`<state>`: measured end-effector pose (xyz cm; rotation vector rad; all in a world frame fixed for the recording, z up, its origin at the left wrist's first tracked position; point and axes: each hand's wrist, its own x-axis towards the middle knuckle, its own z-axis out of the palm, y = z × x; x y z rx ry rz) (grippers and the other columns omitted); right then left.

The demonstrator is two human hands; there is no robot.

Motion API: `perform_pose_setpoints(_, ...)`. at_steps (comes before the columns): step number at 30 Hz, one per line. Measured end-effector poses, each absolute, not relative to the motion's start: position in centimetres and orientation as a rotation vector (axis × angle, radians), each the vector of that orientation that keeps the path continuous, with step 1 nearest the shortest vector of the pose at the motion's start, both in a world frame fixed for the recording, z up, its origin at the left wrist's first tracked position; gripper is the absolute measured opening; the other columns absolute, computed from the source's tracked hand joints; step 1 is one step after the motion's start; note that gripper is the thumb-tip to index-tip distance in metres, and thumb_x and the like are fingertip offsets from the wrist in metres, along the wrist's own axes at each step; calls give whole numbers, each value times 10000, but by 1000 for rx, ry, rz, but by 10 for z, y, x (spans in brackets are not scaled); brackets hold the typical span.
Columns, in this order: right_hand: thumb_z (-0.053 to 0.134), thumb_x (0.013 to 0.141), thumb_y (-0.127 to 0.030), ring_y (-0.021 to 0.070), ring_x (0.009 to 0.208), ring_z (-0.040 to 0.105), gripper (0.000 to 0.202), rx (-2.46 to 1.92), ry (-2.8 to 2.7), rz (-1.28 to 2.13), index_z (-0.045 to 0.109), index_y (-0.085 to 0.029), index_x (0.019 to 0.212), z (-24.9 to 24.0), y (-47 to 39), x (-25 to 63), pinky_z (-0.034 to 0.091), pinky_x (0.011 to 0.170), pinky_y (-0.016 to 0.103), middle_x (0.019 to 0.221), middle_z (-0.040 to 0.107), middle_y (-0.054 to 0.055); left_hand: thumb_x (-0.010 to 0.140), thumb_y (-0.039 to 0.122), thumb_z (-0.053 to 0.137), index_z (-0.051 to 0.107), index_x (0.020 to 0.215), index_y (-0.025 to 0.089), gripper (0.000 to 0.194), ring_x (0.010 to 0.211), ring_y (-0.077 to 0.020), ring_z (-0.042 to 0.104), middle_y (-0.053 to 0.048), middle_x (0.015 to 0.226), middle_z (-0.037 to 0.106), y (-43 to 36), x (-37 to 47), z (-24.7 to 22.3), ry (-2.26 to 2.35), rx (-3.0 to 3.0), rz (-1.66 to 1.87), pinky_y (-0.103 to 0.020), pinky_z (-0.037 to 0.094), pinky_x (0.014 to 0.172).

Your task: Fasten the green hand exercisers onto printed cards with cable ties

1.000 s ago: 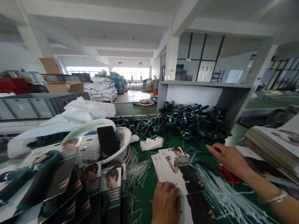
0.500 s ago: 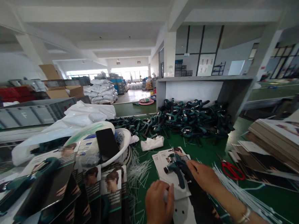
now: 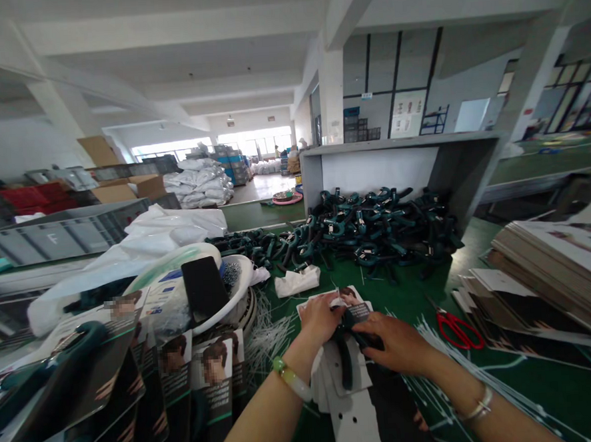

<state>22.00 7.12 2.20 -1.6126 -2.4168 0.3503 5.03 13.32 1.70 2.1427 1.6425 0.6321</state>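
A dark green hand grip strengthener lies on a printed backing card in front of me. My left hand has its fingers closed round the far end of the hand grip, hiding much of its head. From the right, my right hand presses its fingers on the dark handle. Beneath them more backing cards lie in a pile, white and black, and one white card shows two punched holes. The fingertips of both hands are partly hidden.
Many loose hand grips spill from a grey bin at the back. White cable ties lie left and right of the cards. Red-handled scissors and a card stack are at right. Carded hand grips and a phone are at left.
My left hand has moved forward from the near edge of the card onto the head of the hand grip. My right hand has closed in on the handle. The view has shifted slightly.
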Motion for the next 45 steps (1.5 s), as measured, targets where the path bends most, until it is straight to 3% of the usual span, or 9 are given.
perform_pose_setpoints(3, 580, 719, -207, 210, 888, 585, 265, -1530, -2491, 227, 691, -252, 955, 19, 79, 215, 426, 724, 287, 963, 622, 69, 815, 394, 517, 700, 892, 321, 212, 953, -240, 607, 1, 966, 710, 135, 58, 14, 1584, 2178, 638, -441, 360, 919)
perform_pose_setpoints(7, 526, 787, -193, 190, 814, 582, 176, -1488, -2472, 190, 695, -218, 747, 5, 85, 210, 416, 673, 271, 838, 618, 60, 818, 362, 538, 697, 890, 340, 177, 987, -216, 590, 34, 982, 709, 129, 56, 9, 1522, 2220, 677, -474, 269, 995)
perform_pose_setpoints(11, 519, 824, -233, 169, 795, 570, 161, -1333, -2134, 364, 660, -198, 753, -11, 84, 208, 423, 713, 272, 795, 608, 46, 820, 306, 546, 704, 851, 330, 163, 912, -193, 603, 27, 902, 721, 119, 49, 3, 1440, 2293, 721, -487, 214, 1023)
perform_pose_setpoints(18, 551, 798, -362, 155, 676, 540, 223, -1336, -1779, 657, 637, -193, 681, -27, 84, 206, 419, 614, 269, 707, 562, 16, 826, 297, 541, 698, 842, 330, 162, 887, -195, 588, 17, 862, 710, 105, 46, -3, 1437, 2399, 779, -531, 125, 1048)
perform_pose_setpoints(28, 534, 805, -384, 138, 641, 494, 249, -1325, -1782, 694, 620, -191, 674, -24, 77, 205, 390, 589, 260, 692, 518, 1, 808, 244, 553, 697, 829, 328, 169, 895, -193, 593, 30, 862, 707, 102, 48, -3, 1487, 2332, 774, -500, 172, 1036)
perform_pose_setpoints(40, 561, 744, -376, 121, 574, 464, 245, -1421, -1742, 826, 607, -172, 617, -17, 84, 204, 363, 551, 244, 597, 538, -9, 834, 224, 511, 688, 857, 314, 199, 896, -172, 601, 27, 878, 701, 100, 48, -8, 1425, 2352, 825, -503, 113, 1063)
perform_pose_setpoints(45, 561, 694, -385, 102, 485, 397, 259, -1480, -1669, 993, 569, -161, 565, -16, 93, 201, 290, 482, 232, 481, 453, -36, 838, 223, 491, 657, 996, 303, 242, 963, -178, 591, 11, 985, 697, 101, 38, -6, 1302, 2286, 791, -455, 224, 1045)
